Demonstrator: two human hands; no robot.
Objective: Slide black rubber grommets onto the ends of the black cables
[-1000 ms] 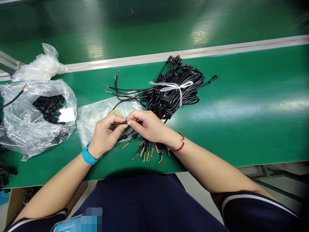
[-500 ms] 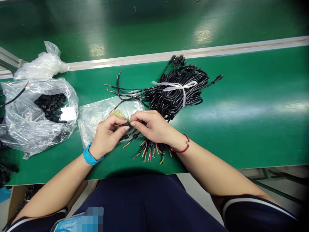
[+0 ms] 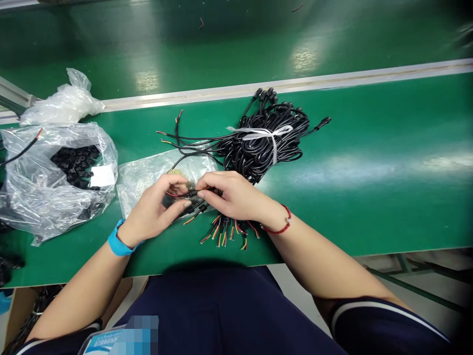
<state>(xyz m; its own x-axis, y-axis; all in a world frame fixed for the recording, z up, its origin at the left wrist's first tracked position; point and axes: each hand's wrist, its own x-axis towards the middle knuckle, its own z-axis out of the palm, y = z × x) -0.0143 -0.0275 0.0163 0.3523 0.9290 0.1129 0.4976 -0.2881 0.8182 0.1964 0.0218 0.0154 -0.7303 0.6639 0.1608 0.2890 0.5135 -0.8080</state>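
My right hand (image 3: 231, 195) pinches a black cable (image 3: 207, 191) between thumb and fingertips. A small black sleeve-like piece (image 3: 192, 193) sits on that cable, just left of the pinch, with a red wire (image 3: 172, 195) beyond it. Around this wire end, my left hand (image 3: 157, 204) has its thumb and fingers apart. Below the hands, several stripped cable ends with red and yellow wires (image 3: 221, 234) fan out; some carry similar black pieces. A tied bundle of black cables (image 3: 266, 140) lies behind my right hand, bound with a white tie (image 3: 264, 133).
On the left, an open plastic bag (image 3: 33, 172) holds many small black parts (image 3: 79, 162) and a white label (image 3: 102, 176). Another whitish bag (image 3: 59, 106) is behind it. A flat clear bag (image 3: 138, 182) with yellowish contents lies under the hands. A metal rail (image 3: 207, 91) crosses behind.
My left thumb and fingers have parted from the cable end, and that hand has shifted slightly left. My right hand keeps its pinch. The whole view has shifted a little.
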